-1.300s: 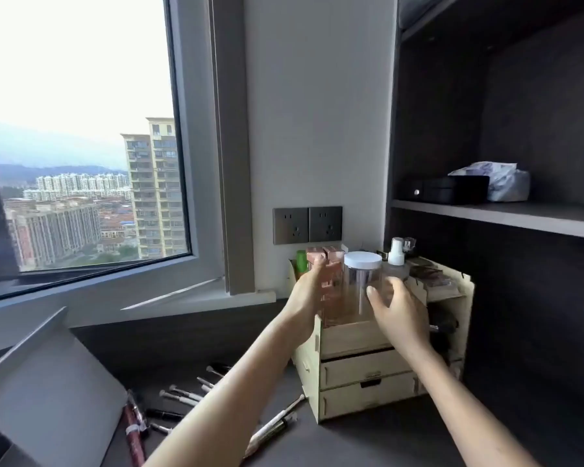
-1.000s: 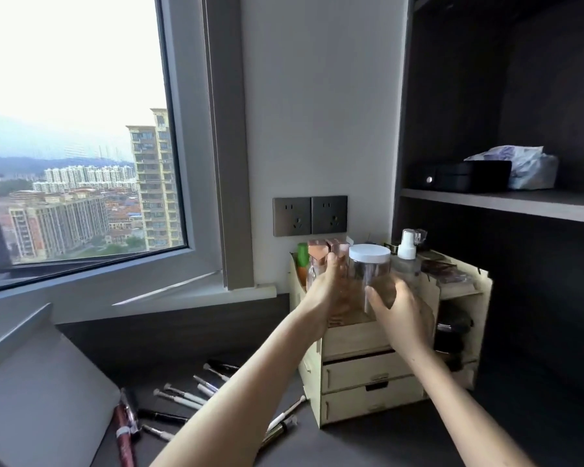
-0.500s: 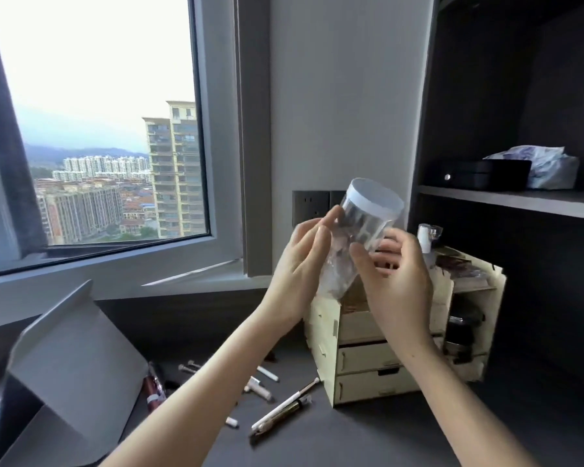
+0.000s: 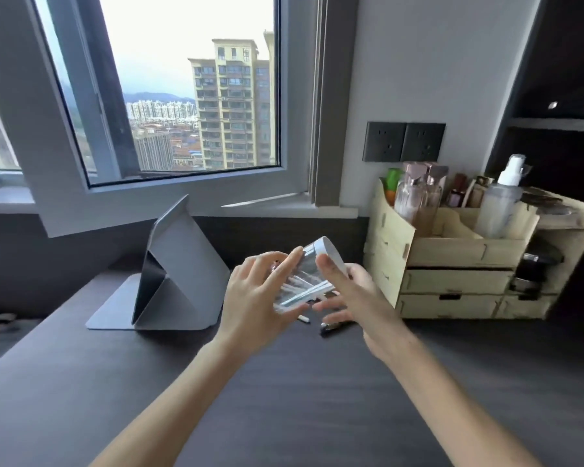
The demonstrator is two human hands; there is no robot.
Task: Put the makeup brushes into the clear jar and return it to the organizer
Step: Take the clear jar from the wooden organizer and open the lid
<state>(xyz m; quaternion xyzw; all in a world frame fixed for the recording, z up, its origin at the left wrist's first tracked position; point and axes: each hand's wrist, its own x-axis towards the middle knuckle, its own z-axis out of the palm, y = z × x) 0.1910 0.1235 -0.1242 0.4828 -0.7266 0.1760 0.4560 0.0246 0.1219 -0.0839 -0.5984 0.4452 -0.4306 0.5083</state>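
clear jar (image 4: 300, 281) and both hands hide most brushes (image 4: 331, 326).

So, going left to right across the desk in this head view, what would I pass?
Folded grey tablet stand → left hand → clear jar → right hand → wooden organizer.

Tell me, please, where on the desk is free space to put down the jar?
Bare desk lies nearest the person, around both forearms, and between the tablet stand and the hands. It is crowded under the jar, where brushes lie, beside the organizer.
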